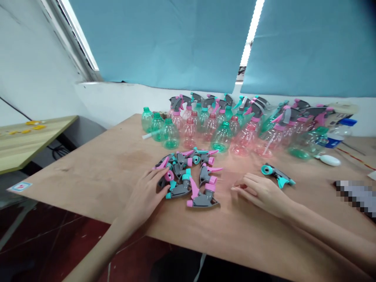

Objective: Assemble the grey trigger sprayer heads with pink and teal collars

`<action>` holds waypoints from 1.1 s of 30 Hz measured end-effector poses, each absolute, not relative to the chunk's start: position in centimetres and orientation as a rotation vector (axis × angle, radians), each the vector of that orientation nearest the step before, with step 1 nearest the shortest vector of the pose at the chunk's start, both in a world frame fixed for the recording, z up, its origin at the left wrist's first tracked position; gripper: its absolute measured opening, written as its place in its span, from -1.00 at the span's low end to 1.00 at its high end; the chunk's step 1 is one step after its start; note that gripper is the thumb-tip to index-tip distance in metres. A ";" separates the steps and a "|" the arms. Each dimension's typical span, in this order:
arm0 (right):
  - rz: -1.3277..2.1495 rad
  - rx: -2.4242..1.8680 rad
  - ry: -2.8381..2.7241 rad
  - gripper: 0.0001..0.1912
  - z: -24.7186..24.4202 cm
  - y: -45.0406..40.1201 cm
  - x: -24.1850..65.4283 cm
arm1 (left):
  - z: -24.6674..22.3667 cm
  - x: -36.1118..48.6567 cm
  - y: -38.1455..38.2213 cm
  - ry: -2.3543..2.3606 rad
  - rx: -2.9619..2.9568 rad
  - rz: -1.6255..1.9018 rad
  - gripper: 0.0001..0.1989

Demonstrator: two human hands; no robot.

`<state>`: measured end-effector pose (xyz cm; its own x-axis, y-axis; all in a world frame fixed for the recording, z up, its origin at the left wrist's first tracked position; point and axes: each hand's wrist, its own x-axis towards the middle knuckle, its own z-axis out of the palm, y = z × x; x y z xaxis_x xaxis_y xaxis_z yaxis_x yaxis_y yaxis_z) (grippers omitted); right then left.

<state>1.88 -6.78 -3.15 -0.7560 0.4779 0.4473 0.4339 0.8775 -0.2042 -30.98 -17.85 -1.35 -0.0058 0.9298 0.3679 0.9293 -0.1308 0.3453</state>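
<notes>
Several grey spray heads with pink or teal parts lie in a loose pile on the wooden table (117, 156). My left hand (149, 192) rests at the pile's left side, fingers apart, its fingertips by a spray head with a pink collar (169, 175). To the right of the pile, my right hand (260, 192) is over the table with fingers bent and close together; whether anything is between them is hidden. Beyond that hand lies a single grey and teal spray head (277, 175). Nearest the front edge is a grey and pink spray head (202, 199).
Green bottles (170, 135) and pink bottles (189, 135), some with spray heads on, crowd the table's back. At the right are a blue-capped bottle (337, 135), a white oval object (329, 159) and a pixelated object (358, 197). A second table (38, 141) stands at left.
</notes>
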 end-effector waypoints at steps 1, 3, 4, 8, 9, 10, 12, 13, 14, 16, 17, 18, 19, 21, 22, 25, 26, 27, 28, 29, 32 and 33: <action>0.125 -0.677 -2.558 -0.72 -3.0 -6.8 1.9 | -1.1 -31.1 -17.8 2.048 2.206 0.783 -0.63; 0.124 -0.705 -2.561 -0.69 -2.8 -6.7 2.2 | -0.6 -31.4 -17.7 2.023 2.162 0.790 -0.61; 0.120 -0.726 -2.554 -0.68 -2.8 -6.7 2.4 | -0.4 -31.5 -17.7 2.009 2.142 0.822 -0.62; 0.096 -0.774 -2.523 -0.71 -3.0 -7.7 2.7 | -0.1 -30.3 -18.0 1.998 2.088 1.053 -0.73; 0.095 -0.743 -2.535 -0.69 -3.0 -8.4 2.5 | -0.2 -29.6 -18.4 1.990 2.087 1.089 -0.77; 0.082 -0.683 -2.546 -0.61 -3.0 -9.1 2.1 | -0.4 -28.7 -18.7 1.977 2.099 1.144 -0.79; 0.114 -0.501 -2.632 -0.47 -2.9 -10.8 0.7 | -0.9 -26.8 -19.7 1.894 2.165 1.128 -0.82; 0.108 -0.417 -2.662 -0.47 -2.8 -11.4 -0.2 | -1.2 -25.9 -20.2 1.820 2.204 1.065 -0.81; 0.086 -0.352 -2.679 -0.47 -2.7 -11.9 -1.1 | -1.4 -25.1 -20.6 1.755 2.234 1.018 -0.81; 0.025 -0.217 -2.694 -0.52 -2.9 -12.3 -2.9 | -1.6 -24.0 -21.1 1.686 2.264 1.004 -0.82; 0.019 -0.146 -2.691 -0.59 -3.1 -12.2 -3.7 | -1.6 -23.8 -21.2 1.675 2.268 1.008 -0.82; 0.001 -0.111 -2.695 -0.64 -3.3 -12.0 -4.3 | -1.5 -23.6 -21.1 1.675 2.267 1.015 -0.83; -0.023 -0.099 -2.678 -0.69 -3.6 -11.7 -4.8 | -1.3 -23.5 -21.1 1.681 2.265 1.019 -0.83; -0.061 -0.136 -2.624 -0.72 -4.3 -11.0 -5.1 | -1.0 -23.5 -20.8 1.686 2.265 1.014 -0.84; -0.072 -0.177 -2.592 -0.72 -4.5 -10.8 -5.0 | -0.8 -23.5 -20.6 1.689 2.263 1.007 -0.84; -0.076 -0.308 -2.537 -0.69 -4.8 -10.4 -4.2 | -0.2 -23.2 -20.1 1.684 2.257 0.977 -0.84; -0.078 -0.345 -2.533 -0.70 -4.7 -10.3 -3.8 | 0.0 -23.0 -19.9 1.677 2.261 0.967 -0.84; -0.082 -0.377 -2.532 -0.71 -4.5 -10.3 -3.4 | 0.1 -22.8 -19.7 1.666 2.269 0.959 -0.83; -0.085 -0.404 -2.532 -0.70 -4.4 -10.3 -3.1 | 0.3 -22.6 -19.5 1.649 2.283 0.953 -0.83; -0.084 -0.427 -2.536 -0.69 -4.2 -10.3 -2.7 | 0.5 -22.3 -19.2 1.631 2.297 0.944 -0.82; -0.051 -0.474 -2.570 -0.61 -3.6 -10.2 -1.6 | 1.0 -21.4 -18.1 1.580 2.332 0.920 -0.82; -0.027 -0.483 -2.584 -0.59 -3.5 -10.2 -1.1 | 1.2 -21.0 -17.7 1.563 2.340 0.903 -0.82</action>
